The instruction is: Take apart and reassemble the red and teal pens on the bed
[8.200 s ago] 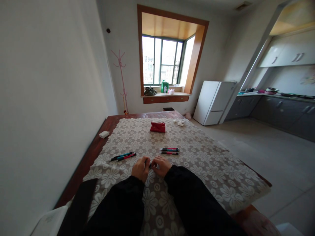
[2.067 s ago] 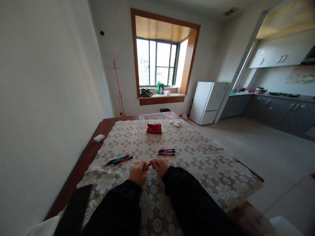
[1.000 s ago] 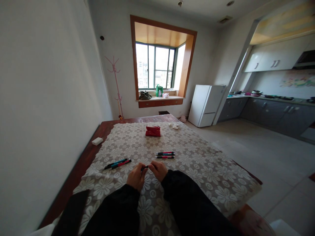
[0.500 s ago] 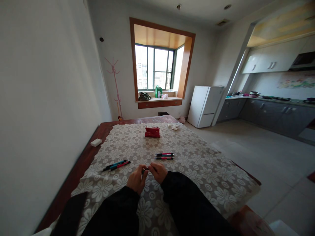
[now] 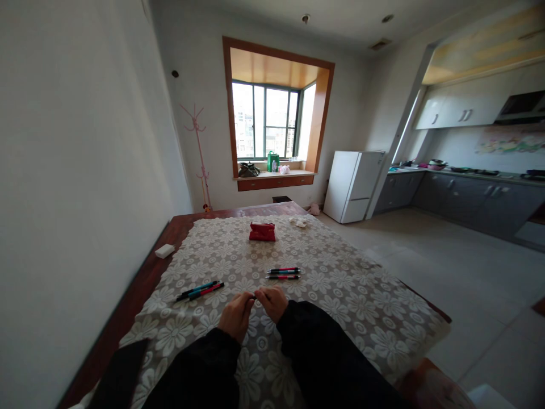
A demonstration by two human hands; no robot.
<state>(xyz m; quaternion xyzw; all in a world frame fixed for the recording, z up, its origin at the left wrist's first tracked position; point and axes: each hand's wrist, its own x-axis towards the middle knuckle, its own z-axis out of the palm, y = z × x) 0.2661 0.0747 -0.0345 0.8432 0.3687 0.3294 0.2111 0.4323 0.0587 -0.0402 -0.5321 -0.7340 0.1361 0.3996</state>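
Note:
My left hand (image 5: 237, 316) and my right hand (image 5: 272, 302) meet just above the tablecloth, fingertips together. Both are closed in a pinch on a small black pen part (image 5: 254, 297), mostly hidden by the fingers. To the left of my hands lie pen pieces (image 5: 200, 291) in teal, red and black, side by side at a slant. Beyond my right hand, several pens (image 5: 283, 273) with red, teal and black barrels lie in a close row. A red pouch (image 5: 262, 232) stands farther back on the cloth.
A floral cloth (image 5: 340, 307) covers most of the wooden table (image 5: 106, 326). On the left edge sits a white box-shaped object (image 5: 164, 251); a dark flat object (image 5: 119, 372) lies nearer. Crumpled white tissue (image 5: 299, 222) is at the back. A wall runs along the left side.
My fingers have drawn closer around the black part, so less of it shows. The whole view has shifted slightly; the pens and pouch stay in place on the cloth.

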